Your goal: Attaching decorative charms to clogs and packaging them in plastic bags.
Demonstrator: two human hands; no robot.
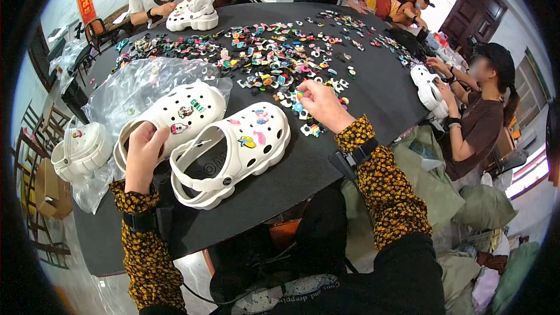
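Observation:
My left hand is closed on a white clog, its thumb over the rim and its fingers inside the opening. This clog carries several charms, among them a green one and a pink bottle shape. Right beside it lies a second white clog, fitted with charms such as a yellow-and-blue flip-flop and a pink one. Above the near edge of the charm pile, my right hand pinches a small colourful shoe charm, partly hidden by the fingers.
A crumpled clear plastic bag lies under and behind the clogs on the black table. Another white clog stands at the left edge. Co-workers across and at the right handle white clogs. Green sacks crowd the floor at right.

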